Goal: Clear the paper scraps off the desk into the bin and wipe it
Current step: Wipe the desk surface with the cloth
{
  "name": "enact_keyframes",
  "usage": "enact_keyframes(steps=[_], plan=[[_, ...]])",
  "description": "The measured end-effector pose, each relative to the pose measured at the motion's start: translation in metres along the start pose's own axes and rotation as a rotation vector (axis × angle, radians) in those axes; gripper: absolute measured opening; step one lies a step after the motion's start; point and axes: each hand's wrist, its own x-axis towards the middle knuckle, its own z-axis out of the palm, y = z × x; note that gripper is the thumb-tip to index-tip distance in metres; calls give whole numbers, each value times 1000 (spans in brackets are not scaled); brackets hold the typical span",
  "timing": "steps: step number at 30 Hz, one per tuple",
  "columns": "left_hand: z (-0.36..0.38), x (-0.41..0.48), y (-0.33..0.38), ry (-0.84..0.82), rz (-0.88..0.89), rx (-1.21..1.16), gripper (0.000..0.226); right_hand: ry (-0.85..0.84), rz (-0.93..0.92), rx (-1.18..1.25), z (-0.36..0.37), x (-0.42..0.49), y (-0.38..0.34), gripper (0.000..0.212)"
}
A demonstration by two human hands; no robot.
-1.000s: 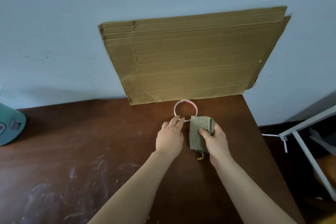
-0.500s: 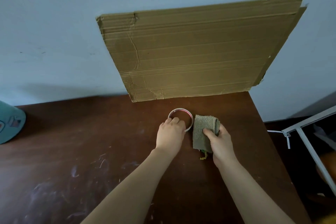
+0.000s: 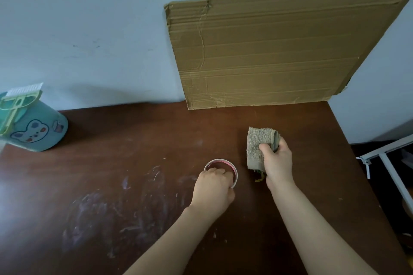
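My right hand (image 3: 276,161) grips a folded grey-green cloth (image 3: 257,143) that lies on the dark brown desk (image 3: 111,185), right of centre. My left hand (image 3: 212,190) holds the near rim of a white tape ring (image 3: 232,168) with a reddish inside, just left of the cloth. White smears and scratch marks (image 3: 125,205) cover the desk's left and middle. A teal desk bin (image 3: 33,127) with a bear picture stands at the far left, with a small green brush (image 3: 15,100) clipped in it. No loose paper scraps are plainly visible.
A big sheet of brown cardboard (image 3: 279,44) leans on the blue wall at the back right of the desk. Past the desk's right edge stands a white metal frame (image 3: 384,161) above a dark floor.
My left hand has drawn the tape ring toward me and leftward, away from the cardboard. My right hand still holds the cloth on the desk. My view has swung left, bringing the bin into sight.
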Motion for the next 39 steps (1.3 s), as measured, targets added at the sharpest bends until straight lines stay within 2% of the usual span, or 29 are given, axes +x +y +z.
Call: enact_keyframes(steps=[5, 8, 14, 17, 19, 23, 25, 27, 30, 34, 39], plan=[[4, -15, -6, -59, 3, -31, 22, -62, -1, -9, 10, -5, 2, 26], [0, -13, -16, 31, -39, -126, 28, -131, 1, -41, 13, -7, 4, 24], [-24, 34, -46, 308, -326, -572, 25, -215, -56, -173, 20, 7, -8, 19], [-33, 72, -63, 360, -518, -932, 37, -247, -125, -289, 35, 20, -15, 16], [-37, 94, -72, 401, -581, -1076, 47, -266, -163, -376, 46, 29, -17, 12], [-41, 127, -85, 493, -560, -1121, 53, -289, -194, -453, 59, 46, -16, 9], [-42, 139, -90, 470, -581, -1207, 64, -281, -181, -458, 60, 53, -15, 9], [-41, 146, -94, 463, -562, -1267, 64, -287, -162, -461, 60, 57, -15, 10], [-42, 154, -100, 501, -552, -1273, 54, -332, -149, -474, 62, 60, -17, 10], [-41, 158, -109, 539, -447, -1236, 22, -424, -123, -489, 66, 62, -21, 13], [-31, 151, -116, 512, -344, -1331, 18, -481, -45, -524, 68, 68, -28, 25]])
